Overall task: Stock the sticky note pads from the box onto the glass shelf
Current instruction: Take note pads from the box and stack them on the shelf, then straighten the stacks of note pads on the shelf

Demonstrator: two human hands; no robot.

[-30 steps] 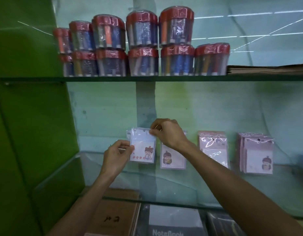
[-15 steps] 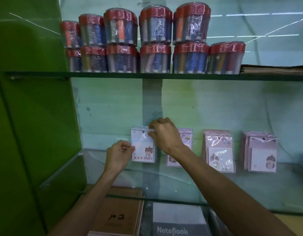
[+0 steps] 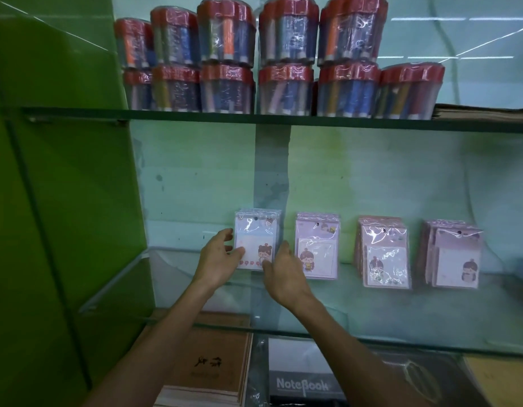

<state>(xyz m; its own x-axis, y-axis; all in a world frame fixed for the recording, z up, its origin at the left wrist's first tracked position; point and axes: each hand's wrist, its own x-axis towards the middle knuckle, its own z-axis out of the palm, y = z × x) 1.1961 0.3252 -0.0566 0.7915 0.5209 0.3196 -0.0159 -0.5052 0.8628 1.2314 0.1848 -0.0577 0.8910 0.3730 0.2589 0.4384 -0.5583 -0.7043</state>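
Observation:
A stack of blue-and-white sticky note pads [image 3: 255,239] in clear wrappers stands upright on the glass shelf [image 3: 372,306], leaning against the back wall. My left hand [image 3: 217,258] is at the stack's left edge, fingers loosely spread and thumb touching it. At the lower right corner, my right hand [image 3: 283,273] touches the stack with relaxed fingers. To the right stand three pink pad stacks [image 3: 317,245], [image 3: 383,254], [image 3: 451,257] in a row. No box is in view.
An upper glass shelf [image 3: 283,120] carries wrapped tubs of pens with red lids [image 3: 286,54], stacked two high. A green panel [image 3: 63,201] closes the left side. Notebooks [image 3: 301,374] and brown books [image 3: 210,362] lie under the shelf.
My right hand came down from the top of the blue-and-white pads to their lower right corner. My left hand loosened its grip. The pads now stand on the shelf.

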